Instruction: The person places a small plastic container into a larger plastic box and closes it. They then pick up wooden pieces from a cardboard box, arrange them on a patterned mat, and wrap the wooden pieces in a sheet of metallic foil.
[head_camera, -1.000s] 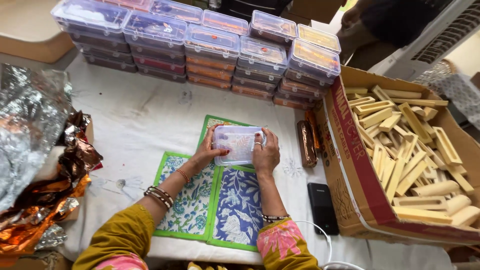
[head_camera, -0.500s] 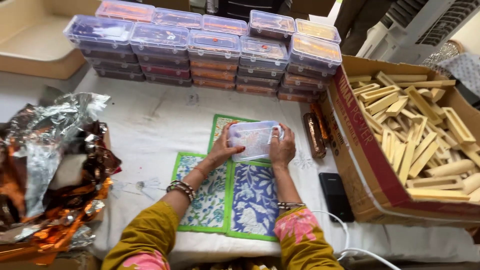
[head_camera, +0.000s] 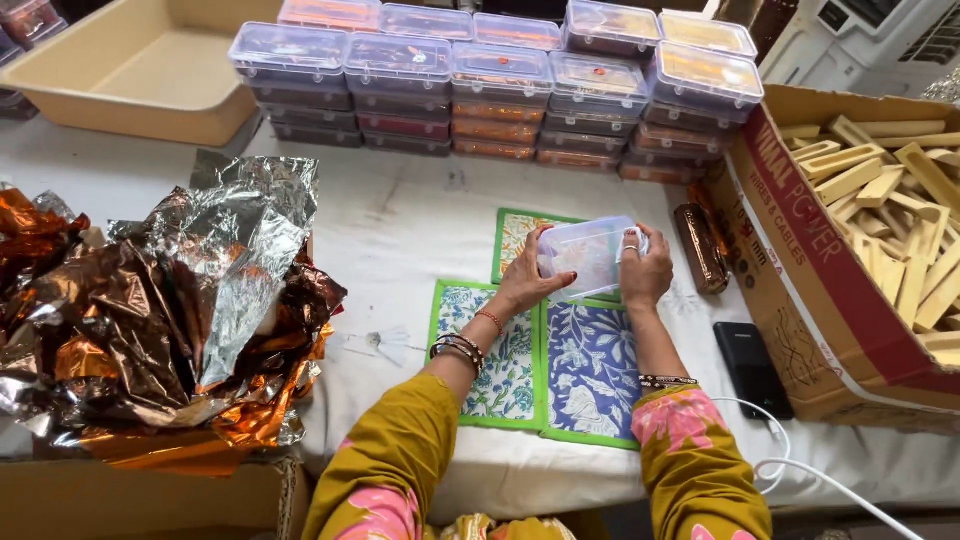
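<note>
While a white cloth-covered table (head_camera: 420, 230) is carrying everything within arm's reach, a cardboard box (head_camera: 800, 260) of pale wooden blocks (head_camera: 900, 210) is sitting open at the right edge, so its contents are lying exposed toward the person. Crumpled silver and copper foil sheets (head_camera: 170, 320) are spreading loosely over the left side, piled rather than folded. Along the far edge, stacked lidded plastic boxes (head_camera: 500, 90) are standing in neat rows, and a beige tray (head_camera: 140, 70) is resting beyond them at the far left. Printed fabric mats (head_camera: 550, 370) with green borders are lying flat in front of the person, making a soft working patch. Above them, a small clear plastic container (head_camera: 590, 255) is being held just off the mats, tilted slightly. The left hand (head_camera: 525, 280) is clasping its near left side with thumb over the lid, while the right hand (head_camera: 645, 270) is gripping the right end, fingers curled around it, so both hands are steadying it from opposite sides. A brown foil-wrapped roll (head_camera: 700, 250) is lying just beside the right hand, and a black phone (head_camera: 752, 368) with a white cable (head_camera: 840, 490) is resting near the box.
</note>
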